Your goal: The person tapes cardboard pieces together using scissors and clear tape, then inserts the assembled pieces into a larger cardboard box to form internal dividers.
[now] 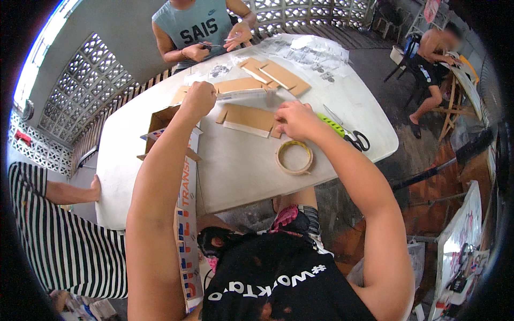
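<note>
My left hand [197, 100] is closed on the left end of a long flat cardboard piece [243, 94] that it holds up on edge over the white table [235, 166]. My right hand [294, 119] presses down on the right end of a folded brown cardboard piece [247, 119] lying flat beneath it. A roll of tape [294, 157] lies just in front of my right hand. Scissors with black handles [353, 136] and a green cutter [331, 124] lie to the right of that hand.
An open cardboard box [160, 125] with printed flaps stands at the table's left. More flat cardboard pieces [276, 74] and plastic-wrapped sheets [310, 51] lie farther back. A person in a sleeveless top sits across the table; a striped sleeve rests at the left edge; another person sits far right.
</note>
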The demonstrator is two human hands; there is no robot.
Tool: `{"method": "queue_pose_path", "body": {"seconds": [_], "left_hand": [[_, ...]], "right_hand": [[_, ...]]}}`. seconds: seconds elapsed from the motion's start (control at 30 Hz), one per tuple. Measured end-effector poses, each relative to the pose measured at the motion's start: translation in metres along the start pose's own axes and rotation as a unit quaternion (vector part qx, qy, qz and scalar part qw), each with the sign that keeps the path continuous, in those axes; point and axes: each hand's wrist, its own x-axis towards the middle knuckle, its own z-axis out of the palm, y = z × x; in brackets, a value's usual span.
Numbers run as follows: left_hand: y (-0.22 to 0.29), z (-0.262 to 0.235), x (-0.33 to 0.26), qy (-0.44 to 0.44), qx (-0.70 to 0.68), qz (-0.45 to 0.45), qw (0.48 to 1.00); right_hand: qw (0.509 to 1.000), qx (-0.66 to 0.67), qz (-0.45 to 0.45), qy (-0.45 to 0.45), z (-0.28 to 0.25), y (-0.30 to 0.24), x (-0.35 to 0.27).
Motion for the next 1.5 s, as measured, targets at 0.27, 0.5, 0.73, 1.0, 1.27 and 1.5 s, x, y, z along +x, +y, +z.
{"method": "queue_pose_path", "body": {"seconds": [0.27, 0.5, 0.73, 1.0, 1.27, 1.5], "left_hand": [[0.012, -0.076, -0.044, -0.058, -0.093, -0.042, 0.993], [0.033, -0.116, -0.116, -0.093, -0.333, -0.136, 0.928], [0.04, -0.13, -0.169, 0.013, -0.475, -0.051, 0.878], [0.028, -0.135, -0.193, -0.013, -0.479, -0.033, 0.877], [0.005, -0.13, -0.205, -0.169, -0.594, -0.068, 0.784], [0.007, -0.129, -0.203, -0.11, -0.675, -0.049, 0.728]], "right_hand": [[0.938, 0.266, 0.055, 0.217, -0.002, -0.029, -0.011], [0.648, 0.755, -0.012, 0.096, -0.01, -0.105, -0.019], [0.725, 0.676, 0.018, 0.132, -0.015, -0.151, -0.027], [0.674, 0.73, -0.086, 0.074, 0.0, -0.162, -0.031], [0.693, 0.703, -0.15, 0.045, 0.011, -0.157, -0.033], [0.723, 0.684, -0.092, 0.039, 0.018, -0.167, -0.037]]}}
